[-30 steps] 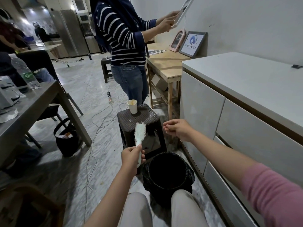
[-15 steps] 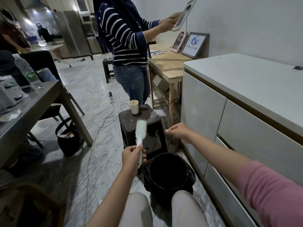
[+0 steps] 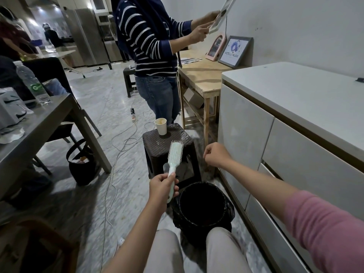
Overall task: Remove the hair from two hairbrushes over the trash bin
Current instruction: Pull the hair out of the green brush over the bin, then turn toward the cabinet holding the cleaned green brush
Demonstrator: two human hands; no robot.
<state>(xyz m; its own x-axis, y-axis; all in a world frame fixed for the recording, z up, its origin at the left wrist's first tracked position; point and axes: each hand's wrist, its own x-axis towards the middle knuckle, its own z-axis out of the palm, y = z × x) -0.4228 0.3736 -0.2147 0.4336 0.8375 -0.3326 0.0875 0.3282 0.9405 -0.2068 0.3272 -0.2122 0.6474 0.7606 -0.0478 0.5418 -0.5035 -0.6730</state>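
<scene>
- The white cabinet runs along the right wall, a plywood table beyond it carries a framed sign, and a grey table on the left holds a water bottle; the floor is pale marble tile with cables trailing over it.
- A person in a striped top stands near the plywood table, holding up a flat card or sheet.
- The black-lined trash bin sits on the floor just in front of the seated person's knees, likely set there so that loosened hair falls straight in.
- A dark woven stool stands just behind the bin with a paper cup on it.
- The left hand grips the handle of the mint hairbrush, held upright near the bin's left rim, bristles turned right, seemingly to face the plucking hand.
- The right hand hovers beyond the bin, apart from the brush, fingers curled and tips pinched; whether it holds strands is too fine to tell.
- No second hairbrush shows.
</scene>
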